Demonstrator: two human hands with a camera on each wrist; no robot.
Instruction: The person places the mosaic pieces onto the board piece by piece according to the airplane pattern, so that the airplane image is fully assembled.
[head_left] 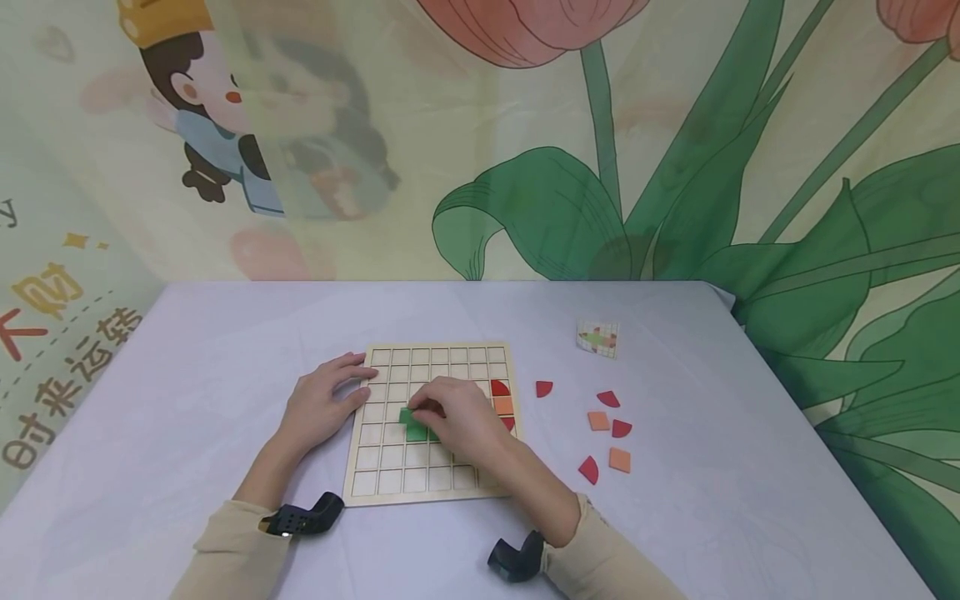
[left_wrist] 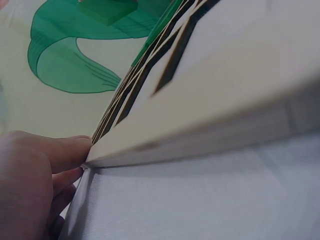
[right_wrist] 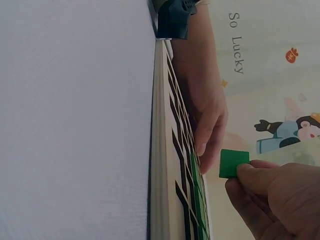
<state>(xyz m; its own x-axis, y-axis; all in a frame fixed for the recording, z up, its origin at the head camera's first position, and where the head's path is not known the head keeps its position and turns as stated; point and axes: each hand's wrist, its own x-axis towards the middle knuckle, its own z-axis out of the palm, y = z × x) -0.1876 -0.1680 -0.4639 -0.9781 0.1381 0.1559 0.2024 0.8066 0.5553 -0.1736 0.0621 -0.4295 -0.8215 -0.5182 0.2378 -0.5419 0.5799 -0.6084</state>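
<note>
My right hand (head_left: 468, 421) pinches a green square tile (right_wrist: 234, 163) between thumb and fingers. It holds the tile raised over the wooden grid board (head_left: 392, 457), as the right wrist view shows. Beneath it, green pieces (head_left: 416, 432) lie in the middle cells, partly hidden by the hand. My left hand (head_left: 318, 404) rests at the board's left edge, with fingertips and thumb touching the rim. Near the board's right side sit a red quarter-round piece (head_left: 499, 387), an orange square (head_left: 503, 406) and another red piece (head_left: 507, 423), partly covered by the right hand.
Right of the board, several red quarter-round pieces (head_left: 588, 470) and two orange squares (head_left: 619, 459) lie loose on the white tablecloth (head_left: 675, 525). A small picture card (head_left: 597, 338) lies farther back. Behind the table hangs a printed backdrop (head_left: 525, 225).
</note>
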